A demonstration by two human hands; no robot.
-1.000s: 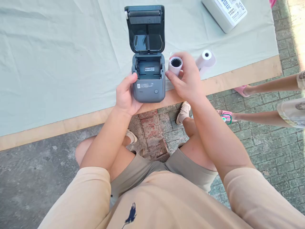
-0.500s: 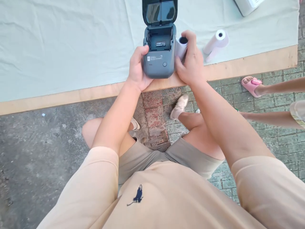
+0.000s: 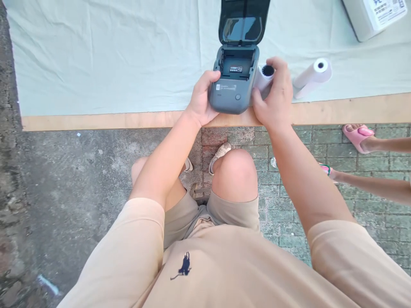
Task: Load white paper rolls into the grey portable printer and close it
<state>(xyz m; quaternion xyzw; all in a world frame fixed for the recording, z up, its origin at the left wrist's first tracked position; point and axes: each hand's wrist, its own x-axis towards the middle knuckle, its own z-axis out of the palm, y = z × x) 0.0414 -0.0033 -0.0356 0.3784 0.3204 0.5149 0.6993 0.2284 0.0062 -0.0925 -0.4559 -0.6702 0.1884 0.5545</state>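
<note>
A dark grey portable label printer (image 3: 229, 96) sits at the front edge of the table, its lid (image 3: 244, 23) flipped up and its paper bay (image 3: 236, 64) showing bare inside. My left hand (image 3: 204, 96) grips the printer's left side, thumb on top near the bay. Just right of the printer, my right hand (image 3: 274, 96) closes around a white paper roll (image 3: 263, 79) with a black core, held upright and slightly tilted. Another white paper roll (image 3: 311, 77), its loose end partly unwound, stands on the cloth to the right of that hand.
A pale green cloth (image 3: 112, 64) covers the wooden table (image 3: 128, 120). At the back right stands a white box with a printed label (image 3: 375, 17). Another person's foot in a pink sandal (image 3: 358, 137) is on the brick paving at right.
The camera view has shifted, so the table things appear further right and lower. My right knee has swung inward. Both hands keep their holds on the printer and the paper roll.
</note>
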